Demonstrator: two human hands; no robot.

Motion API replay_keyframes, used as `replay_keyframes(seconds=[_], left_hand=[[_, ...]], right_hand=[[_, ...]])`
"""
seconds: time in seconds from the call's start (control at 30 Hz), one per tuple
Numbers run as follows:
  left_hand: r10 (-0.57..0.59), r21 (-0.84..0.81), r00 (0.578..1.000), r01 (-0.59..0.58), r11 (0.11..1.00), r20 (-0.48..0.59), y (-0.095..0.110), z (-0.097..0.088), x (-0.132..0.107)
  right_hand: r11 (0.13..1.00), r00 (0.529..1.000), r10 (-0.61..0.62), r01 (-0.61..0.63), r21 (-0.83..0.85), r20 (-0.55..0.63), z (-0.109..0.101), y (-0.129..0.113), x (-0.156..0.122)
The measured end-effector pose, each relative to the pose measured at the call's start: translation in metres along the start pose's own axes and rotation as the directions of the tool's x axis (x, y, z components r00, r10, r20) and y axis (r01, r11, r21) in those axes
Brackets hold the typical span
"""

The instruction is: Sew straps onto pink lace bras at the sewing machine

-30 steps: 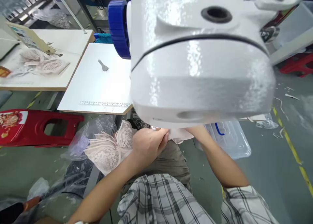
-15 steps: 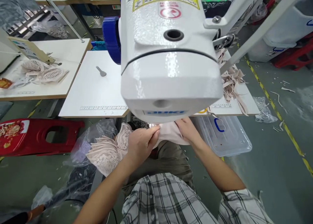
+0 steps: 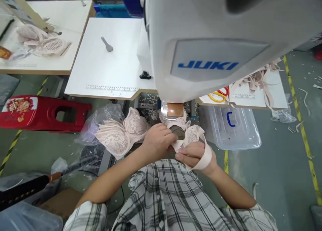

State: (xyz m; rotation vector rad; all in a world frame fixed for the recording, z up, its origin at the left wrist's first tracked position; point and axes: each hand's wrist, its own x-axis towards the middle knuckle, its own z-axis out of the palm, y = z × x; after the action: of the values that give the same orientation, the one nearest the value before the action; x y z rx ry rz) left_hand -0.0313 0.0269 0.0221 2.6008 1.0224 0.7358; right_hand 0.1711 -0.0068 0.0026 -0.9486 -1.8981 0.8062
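Note:
A pale pink lace bra point(image 3: 192, 135) hangs in front of the white sewing machine point(image 3: 186, 86), one cup close under its head. My left hand point(image 3: 159, 139) is closed, its fingertips pinching the bra's edge from the left. On the right, my right hand point(image 3: 198, 155) is closed on the same bra, with a loose strap looped over the back of the fingers. Both hands are close together, below the metal and brown plate point(image 3: 173, 110) at the machine's front. A stack of nested lace bras point(image 3: 118, 133) rests left of my left hand.
Yellow and red-handled scissors point(image 3: 218, 96) lie on the right table piece near fabric strips point(image 3: 258, 83). A grey spoon-shaped thing point(image 3: 107, 44) lies on the left tabletop point(image 3: 115, 66). Below are a clear lidded box point(image 3: 236, 128) and a red stool point(image 3: 45, 113).
My view has come nearer to the machine's head. Both hands have drawn back from under it toward my body, bringing the bra with them; a strap now loops over my right hand.

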Motion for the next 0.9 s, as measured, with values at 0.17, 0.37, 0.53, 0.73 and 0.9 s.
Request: replay_keyframes(seconds=[0.17, 0.37, 0.53, 0.73, 0.9], left_hand=[[0.037, 0.098, 0.994, -0.027, 0.995, -0.102, -0.003, -0.002, -0.001], [0.05, 0.118, 0.993, -0.038, 0.992, -0.103, -0.005, -0.006, -0.006], [0.034, -0.122, 0.966, -0.003, 0.993, 0.255, 0.034, -0.005, -0.008], [0.049, -0.63, 0.968, 0.121, 0.767, 0.245, 0.033, -0.031, -0.032], [-0.574, -0.073, 0.752, 0.625, 0.778, 0.323, -0.048, -0.008, -0.029]], right_hand=[[0.892, 0.918, -0.397, 0.39, -0.229, 0.016, -0.004, -0.012, 0.005], [0.905, 0.927, -0.376, 0.37, -0.209, 0.013, -0.006, -0.003, -0.005], [0.97, 0.997, 0.05, -0.036, -0.241, 0.053, -0.018, 0.071, -0.029], [0.898, 0.824, 0.408, -0.283, -0.338, 0.393, -0.038, 0.123, -0.052], [0.911, 0.796, 0.405, -0.309, -0.274, 0.45, -0.069, 0.086, -0.06]])
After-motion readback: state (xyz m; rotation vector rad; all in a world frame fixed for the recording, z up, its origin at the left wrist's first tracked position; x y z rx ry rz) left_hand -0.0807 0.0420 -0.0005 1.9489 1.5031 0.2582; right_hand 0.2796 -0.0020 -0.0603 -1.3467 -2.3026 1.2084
